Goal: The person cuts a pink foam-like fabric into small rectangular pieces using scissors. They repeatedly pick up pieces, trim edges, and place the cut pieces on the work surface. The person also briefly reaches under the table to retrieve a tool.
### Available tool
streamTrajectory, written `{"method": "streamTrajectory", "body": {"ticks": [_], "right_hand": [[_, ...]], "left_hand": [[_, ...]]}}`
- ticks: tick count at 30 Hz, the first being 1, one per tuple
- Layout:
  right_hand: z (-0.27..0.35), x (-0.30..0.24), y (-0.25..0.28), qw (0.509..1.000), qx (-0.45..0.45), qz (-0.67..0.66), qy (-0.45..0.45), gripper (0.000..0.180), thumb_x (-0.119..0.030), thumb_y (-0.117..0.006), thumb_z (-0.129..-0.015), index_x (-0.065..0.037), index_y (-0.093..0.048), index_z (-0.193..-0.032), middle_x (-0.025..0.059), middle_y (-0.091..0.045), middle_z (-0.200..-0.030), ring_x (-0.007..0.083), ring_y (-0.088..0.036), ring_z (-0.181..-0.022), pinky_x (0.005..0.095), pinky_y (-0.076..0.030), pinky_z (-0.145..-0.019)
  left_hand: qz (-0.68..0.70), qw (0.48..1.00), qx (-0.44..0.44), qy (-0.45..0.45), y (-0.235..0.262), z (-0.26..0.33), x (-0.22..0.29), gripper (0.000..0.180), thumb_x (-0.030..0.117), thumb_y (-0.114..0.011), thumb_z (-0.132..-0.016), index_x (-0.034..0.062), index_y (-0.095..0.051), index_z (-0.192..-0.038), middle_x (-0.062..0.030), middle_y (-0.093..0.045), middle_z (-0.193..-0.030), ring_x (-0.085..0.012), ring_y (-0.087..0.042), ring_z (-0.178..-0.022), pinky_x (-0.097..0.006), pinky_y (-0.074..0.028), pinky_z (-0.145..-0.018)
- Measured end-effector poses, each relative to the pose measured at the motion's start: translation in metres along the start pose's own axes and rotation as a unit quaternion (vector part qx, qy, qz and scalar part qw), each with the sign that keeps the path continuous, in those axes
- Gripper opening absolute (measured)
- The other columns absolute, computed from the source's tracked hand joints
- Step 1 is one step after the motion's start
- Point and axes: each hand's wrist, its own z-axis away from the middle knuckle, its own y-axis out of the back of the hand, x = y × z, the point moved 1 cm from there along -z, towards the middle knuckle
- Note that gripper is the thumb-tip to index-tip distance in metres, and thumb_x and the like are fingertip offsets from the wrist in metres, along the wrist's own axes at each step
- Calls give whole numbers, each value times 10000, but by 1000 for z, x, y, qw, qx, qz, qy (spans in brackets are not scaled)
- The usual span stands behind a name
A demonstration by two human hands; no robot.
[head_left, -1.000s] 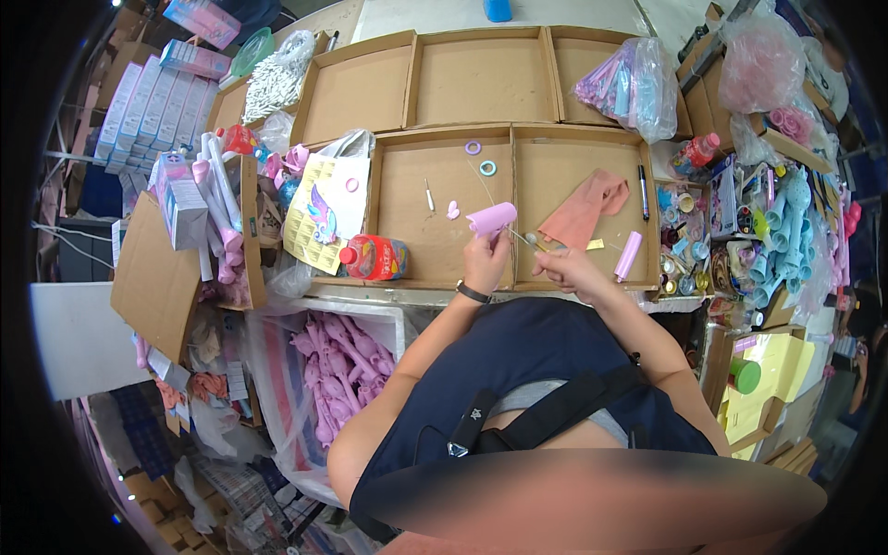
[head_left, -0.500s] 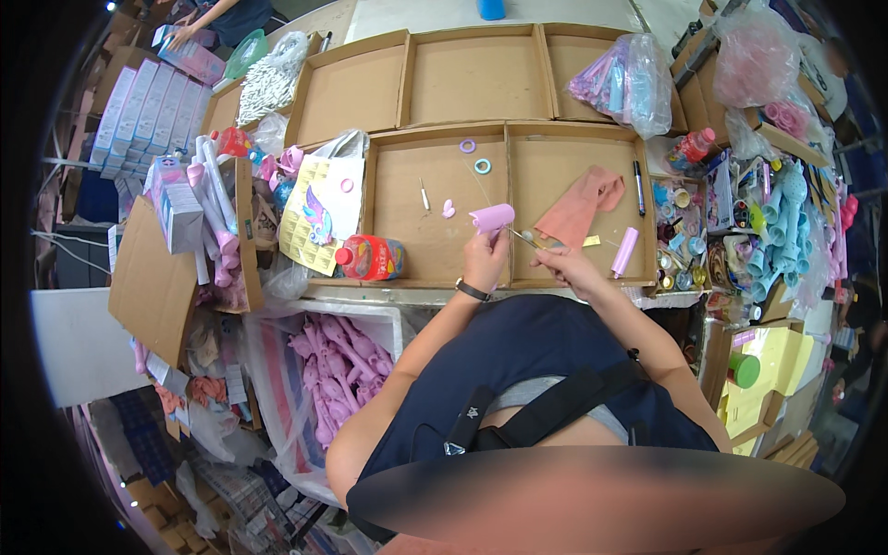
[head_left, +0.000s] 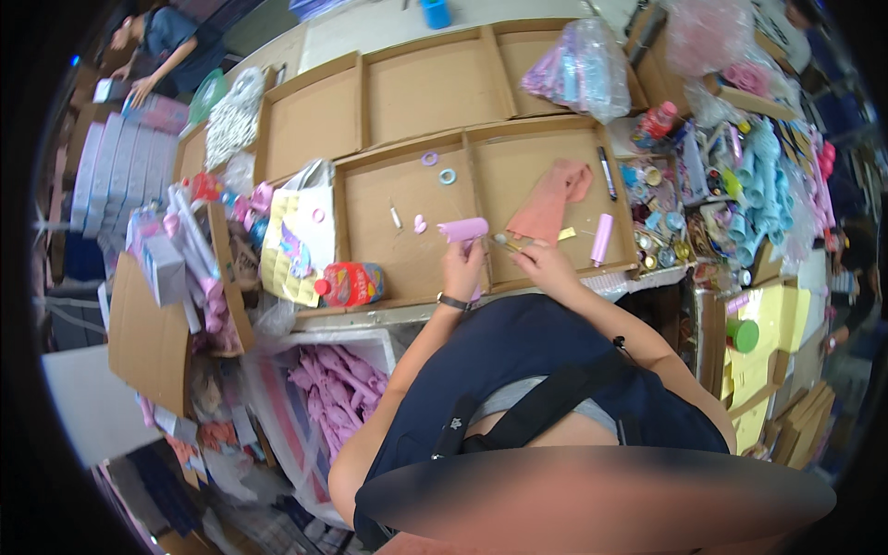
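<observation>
My left hand (head_left: 463,265) is closed around a lilac plastic cylinder (head_left: 462,229), holding it upright-side at the near edge of a cardboard tray (head_left: 407,153). Close by on the right, my right hand (head_left: 548,263) pinches a thin stick-like tool (head_left: 511,244), its tip pointing toward the cylinder but apart from it. Beyond that hand lies a salmon cloth (head_left: 550,203). A second lilac cylinder (head_left: 602,239) rests to its right, near a small yellow piece (head_left: 566,234). Left of the held cylinder are a small pink part (head_left: 420,224) and a white pen-like tool (head_left: 396,216).
A purple ring (head_left: 429,159) and blue ring (head_left: 448,176) lie in the tray. A red bottle (head_left: 353,284) lies at left, a black marker (head_left: 606,173) at right. Bagged toys (head_left: 578,74) sit farther back. A bin of pink parts (head_left: 333,388) stands below; another person (head_left: 171,55) works far left.
The whole view has shifted, moving the tray and things leftward in the picture. The right hand's tool has drawn slightly back from the cylinder. Both hands keep their hold.
</observation>
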Motion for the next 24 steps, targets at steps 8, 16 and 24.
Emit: {"method": "streamTrajectory", "body": {"ticks": [8, 16, 24], "right_hand": [[7, -4, 13, 956, 119, 249, 95, 204, -135, -593, -758, -136, -631, -958, 68, -574, -799, 241, -588, -731, 333, -476, -618], [20, 22, 12, 994, 98, -25, -39, 273, -261, -470, -906, -29, -570, -1011, 142, -583, -917, 277, -572, -867, 351, -447, -761], [11, 31, 12, 925, 106, -345, -123, 357, -306, -493, -916, -18, -545, -1120, -58, -446, -658, 1, -401, -556, 160, -315, -464]], "left_hand": [[-35, 997, -67, 34, -10, 2, 2, 196, 114, -533, -862, -36, -552, -985, -80, -622, -759, -115, -599, -639, -242, -469, -555], [0, 993, -122, -12, -23, 0, 32, 196, 95, -508, -881, -17, -532, -1039, -61, -604, -808, -110, -594, -673, -222, -472, -574], [243, 952, -169, 81, -26, 2, 53, 172, 116, -515, -883, 7, -532, -1014, -79, -606, -880, -141, -598, -712, -253, -488, -602]]}}
